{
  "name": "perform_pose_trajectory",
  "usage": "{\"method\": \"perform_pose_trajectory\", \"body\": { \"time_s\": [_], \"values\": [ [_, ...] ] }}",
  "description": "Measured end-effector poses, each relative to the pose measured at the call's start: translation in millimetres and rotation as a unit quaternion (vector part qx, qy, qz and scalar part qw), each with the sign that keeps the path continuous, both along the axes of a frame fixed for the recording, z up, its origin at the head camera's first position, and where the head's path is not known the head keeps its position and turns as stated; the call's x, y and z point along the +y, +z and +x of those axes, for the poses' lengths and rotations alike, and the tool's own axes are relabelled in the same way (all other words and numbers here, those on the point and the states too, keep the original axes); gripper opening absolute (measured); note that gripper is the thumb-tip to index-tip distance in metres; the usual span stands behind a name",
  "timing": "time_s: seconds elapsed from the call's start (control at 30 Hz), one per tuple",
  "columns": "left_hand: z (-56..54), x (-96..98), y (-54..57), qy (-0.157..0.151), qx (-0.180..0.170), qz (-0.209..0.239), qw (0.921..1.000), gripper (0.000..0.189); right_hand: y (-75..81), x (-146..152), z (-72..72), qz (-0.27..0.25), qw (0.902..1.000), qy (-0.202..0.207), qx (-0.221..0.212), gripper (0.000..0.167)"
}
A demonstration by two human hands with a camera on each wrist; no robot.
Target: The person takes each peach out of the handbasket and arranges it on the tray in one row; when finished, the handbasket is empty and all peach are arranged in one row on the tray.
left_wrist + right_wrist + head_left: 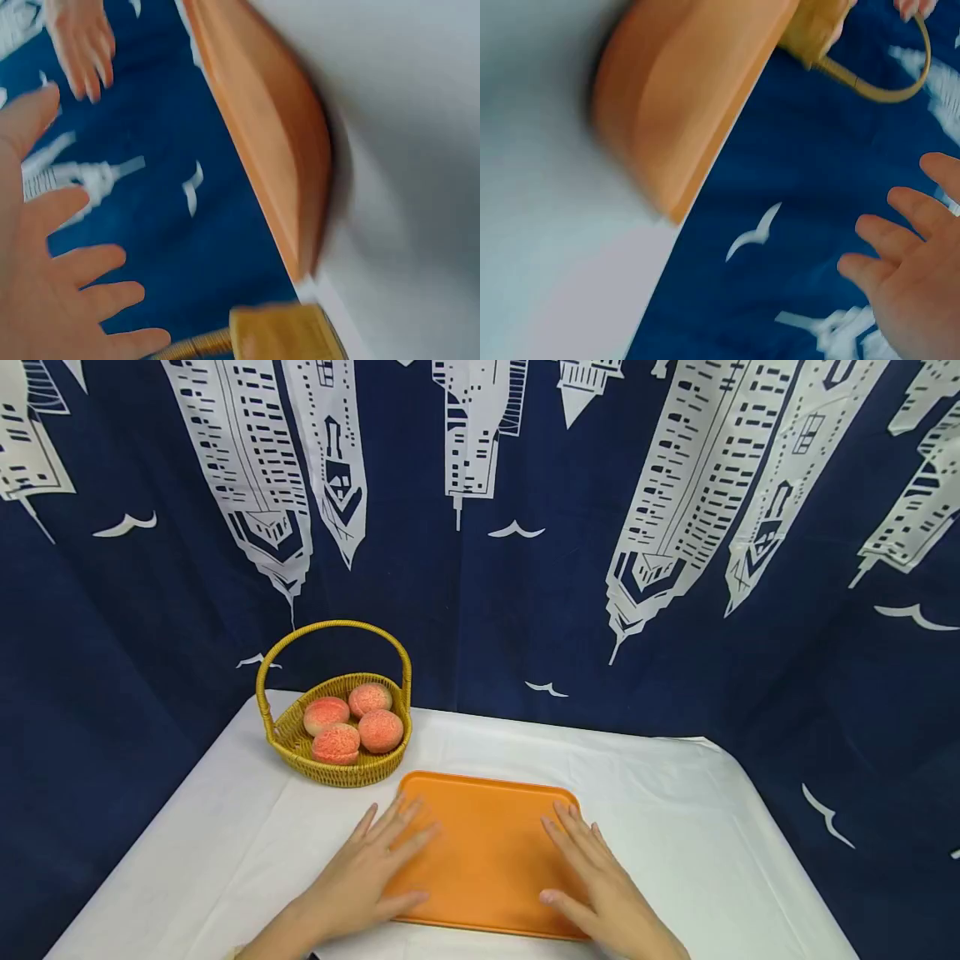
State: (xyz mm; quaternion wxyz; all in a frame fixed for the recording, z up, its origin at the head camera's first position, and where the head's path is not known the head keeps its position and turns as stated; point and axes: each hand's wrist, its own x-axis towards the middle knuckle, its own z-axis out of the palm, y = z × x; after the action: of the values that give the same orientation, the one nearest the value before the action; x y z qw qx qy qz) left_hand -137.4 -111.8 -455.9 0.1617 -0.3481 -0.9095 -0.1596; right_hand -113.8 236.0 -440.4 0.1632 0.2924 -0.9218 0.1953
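Tray [487, 860] flat on counter [712, 835], just beside basket [337, 774]. Left hand [352, 877] and right hand [603, 889] hover over tray's sides, both spread, gripping nothing. Hard shove forward and left might knock basket, spilling peaches [380, 731].

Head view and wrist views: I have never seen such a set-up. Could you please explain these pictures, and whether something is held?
There is no robot, only a person's bare left hand and right hand. The wide picture comes from a camera on the person's head; the two tilted, partly blurred ones come from cameras on the wrists. On the white-covered table lies an orange tray and, beyond its far left corner, a wicker basket with four peach-like fruits. Behind hangs a dark blue printed cloth. Both hands, fingers spread, are at the tray's sides; neither holds anything.
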Motion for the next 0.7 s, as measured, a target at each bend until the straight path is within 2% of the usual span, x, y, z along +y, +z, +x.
{"method": "perform_pose_trajectory", "body": {
  "time_s": [0.07,0.1,0.23,0.33,0.43,0.5,0.63,0.7],
  "values": [
    [-13.2,-11.1,3.3,0.032,0.001,0.047,0.9984,0.073,1.3,12,-6.6,-0.052,0.9981,-0.004,-0.033,0.078],
    [-20.5,-17.1,5.4,0.051,-0.012,0.074,0.9958,0.071,1.0,19,-9.8,-0.075,0.9958,-0.009,-0.051,0.076],
    [-51.4,-42.6,14.9,0.131,-0.052,0.157,0.9773,0.066,-4.2,42,-21.9,-0.139,0.9833,-0.020,-0.115,0.068],
    [-74.0,-60.6,23.7,0.164,-0.071,0.191,0.9653,0.062,-11.3,55,-27.7,-0.162,0.9748,-0.025,-0.151,0.065],
    [-93.2,-76.2,32.4,0.179,-0.097,0.192,0.9600,0.061,-19.3,65,-31.7,-0.182,0.9649,-0.022,-0.188,0.062],
    [-103.3,-84.0,37.1,0.182,-0.129,0.181,0.9579,0.063,-24.6,70,-33.4,-0.199,0.9564,-0.011,-0.213,0.062],
    [-119.0,-93.5,40.0,0.164,-0.189,0.160,0.9548,0.063,-35.3,78,-35.8,-0.217,0.9442,0.009,-0.247,0.062],
    [-124.2,-95.9,38.5,0.156,-0.207,0.157,0.9529,0.064,-40.5,80,-36.5,-0.215,0.9407,0.003,-0.262,0.063]
  ]
}}
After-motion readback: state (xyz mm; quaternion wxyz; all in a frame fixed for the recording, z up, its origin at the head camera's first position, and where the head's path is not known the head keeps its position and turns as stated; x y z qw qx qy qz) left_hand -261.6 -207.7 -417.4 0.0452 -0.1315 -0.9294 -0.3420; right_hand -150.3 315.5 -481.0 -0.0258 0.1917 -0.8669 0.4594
